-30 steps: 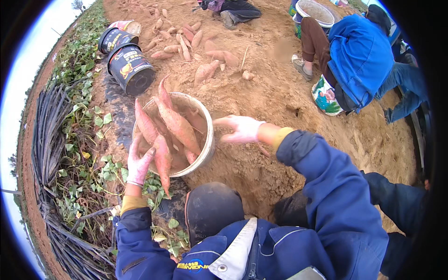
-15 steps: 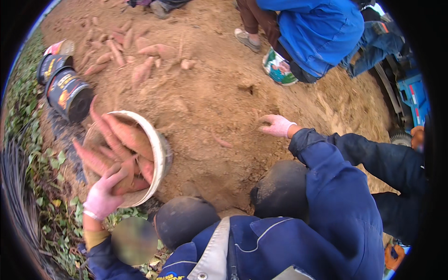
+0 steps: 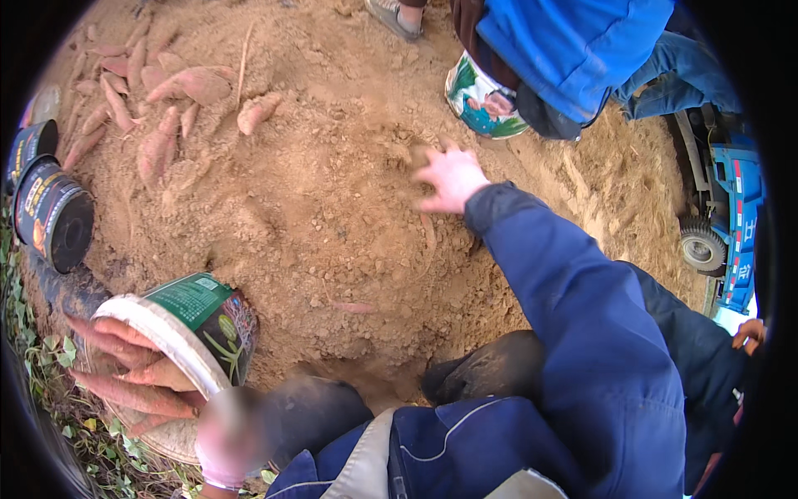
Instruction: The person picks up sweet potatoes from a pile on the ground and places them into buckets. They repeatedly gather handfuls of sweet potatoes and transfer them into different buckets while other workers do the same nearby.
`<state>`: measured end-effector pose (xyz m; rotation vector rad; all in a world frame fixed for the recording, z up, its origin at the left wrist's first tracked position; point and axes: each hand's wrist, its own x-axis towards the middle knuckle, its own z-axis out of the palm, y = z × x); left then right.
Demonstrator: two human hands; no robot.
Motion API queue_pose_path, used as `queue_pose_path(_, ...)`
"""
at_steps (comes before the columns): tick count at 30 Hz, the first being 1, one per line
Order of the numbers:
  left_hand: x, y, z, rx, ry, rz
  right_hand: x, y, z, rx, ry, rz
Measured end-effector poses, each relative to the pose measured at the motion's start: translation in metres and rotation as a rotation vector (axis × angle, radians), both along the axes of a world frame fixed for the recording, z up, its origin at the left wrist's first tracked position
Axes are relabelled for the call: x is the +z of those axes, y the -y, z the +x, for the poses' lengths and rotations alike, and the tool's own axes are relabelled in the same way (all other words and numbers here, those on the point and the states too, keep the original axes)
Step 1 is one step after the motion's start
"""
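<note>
At the lower left, a bucket with a white rim and a green printed side leans over, its mouth toward the left. Several long reddish sweet potatoes lie in its mouth. My left hand, in a pink glove, is beside the near part of the rim; a blur hides its fingers. My right hand, also in a pink glove, reaches out over the loose soil with fingers spread and nothing in them. Below it, a small sweet potato lies partly buried in the soil.
Loose sweet potatoes are scattered at the upper left, near two black buckets. Ahead on the right, a co-worker in a blue jacket is next to a patterned bucket. A blue truck stands at the far right.
The view has shifted. My left hand has moved from the sweet potatoes to near the bucket's rim, and the bucket has tilted. My right hand has reached farther forward, its fingers now spread.
</note>
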<state>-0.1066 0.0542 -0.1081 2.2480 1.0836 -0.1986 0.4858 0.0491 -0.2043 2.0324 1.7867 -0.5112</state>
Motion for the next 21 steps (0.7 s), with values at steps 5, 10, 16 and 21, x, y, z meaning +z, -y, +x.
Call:
queue_pose_path(5, -0.019, -0.001, -0.018, 0.257, 0.022, -0.118, 0.020, 0.067, -0.005, 0.124, -0.182, -0.317)
queue_pose_path(10, -0.006, -0.003, -0.011, 0.080, -0.024, -0.024, 0.004, 0.107, -0.016, 0.035, -0.165, -0.247)
queue_pose_path(16, 0.010, -0.011, 0.003, 0.020, -0.097, -0.060, -0.022, 0.106, -0.019, -0.018, -0.155, -0.278)
queue_pose_path(21, 0.011, -0.012, 0.007, 0.029, -0.169, -0.087, -0.031, 0.105, -0.019, -0.023, -0.083, -0.301)
